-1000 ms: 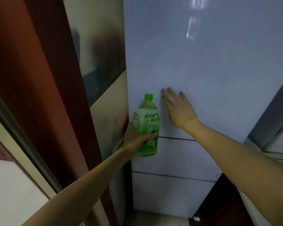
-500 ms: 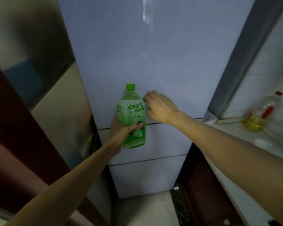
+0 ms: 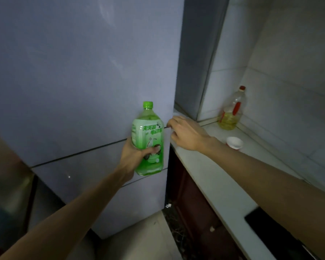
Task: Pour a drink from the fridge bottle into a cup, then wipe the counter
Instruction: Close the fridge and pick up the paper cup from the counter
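Note:
My left hand (image 3: pixel 133 156) grips a green plastic drink bottle (image 3: pixel 147 139) round its lower half. The bottle is upright with its green cap on, in front of the closed pale-blue fridge (image 3: pixel 83 91). My right hand (image 3: pixel 188 134) is just right of the bottle, at the right edge of the fridge door. Its fingers are curled and hold nothing. A small white cup (image 3: pixel 234 144) with a red base stands on the white counter (image 3: pixel 214 175), right of my right wrist.
A clear bottle of yellow oil (image 3: pixel 232 113) with a red cap stands in the tiled back corner of the counter. A dark flat panel (image 3: pixel 270 231) lies on the counter's near end. Dark cabinet fronts (image 3: pixel 191 203) sit below the counter.
The view has swung right, bringing the counter and cup into sight. My right hand left the door face, curled its fingers and moved to the door's right edge. The bottle stays in my left hand.

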Motion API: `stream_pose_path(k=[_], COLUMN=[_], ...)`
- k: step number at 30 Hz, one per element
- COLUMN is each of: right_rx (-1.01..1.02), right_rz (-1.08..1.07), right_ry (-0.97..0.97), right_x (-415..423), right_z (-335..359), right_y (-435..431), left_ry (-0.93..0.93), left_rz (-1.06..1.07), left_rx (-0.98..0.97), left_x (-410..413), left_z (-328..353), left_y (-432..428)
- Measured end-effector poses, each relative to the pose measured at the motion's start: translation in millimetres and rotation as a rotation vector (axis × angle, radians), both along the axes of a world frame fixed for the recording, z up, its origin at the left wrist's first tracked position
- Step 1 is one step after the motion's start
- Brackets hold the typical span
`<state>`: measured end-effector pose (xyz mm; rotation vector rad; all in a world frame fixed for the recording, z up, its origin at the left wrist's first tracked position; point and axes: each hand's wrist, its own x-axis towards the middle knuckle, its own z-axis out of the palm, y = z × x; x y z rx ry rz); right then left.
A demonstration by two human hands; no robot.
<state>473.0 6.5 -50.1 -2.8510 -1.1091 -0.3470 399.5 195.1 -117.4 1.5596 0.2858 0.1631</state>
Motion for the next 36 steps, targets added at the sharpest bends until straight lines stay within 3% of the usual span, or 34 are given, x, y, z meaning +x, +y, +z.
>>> stream_pose_path(k=[17,30,36], right_rx=[0.068,0.147,0.406], right_rz=[-0.482,-0.831,-1.074], right_ry=[0.334,0.688,0.859], right_x=[61,119,161], right_z=[-76,-175,-220], right_y=[-246,-296,-292], left_ry=[0.088,0.281,0.355], left_rz=[-0.24,-0.298,-0.38], left_rx=[0.052,0.138,0.119], left_x=[96,204,262], left_z=[-43,-107,-138], left_y=[-205,-240,-242])
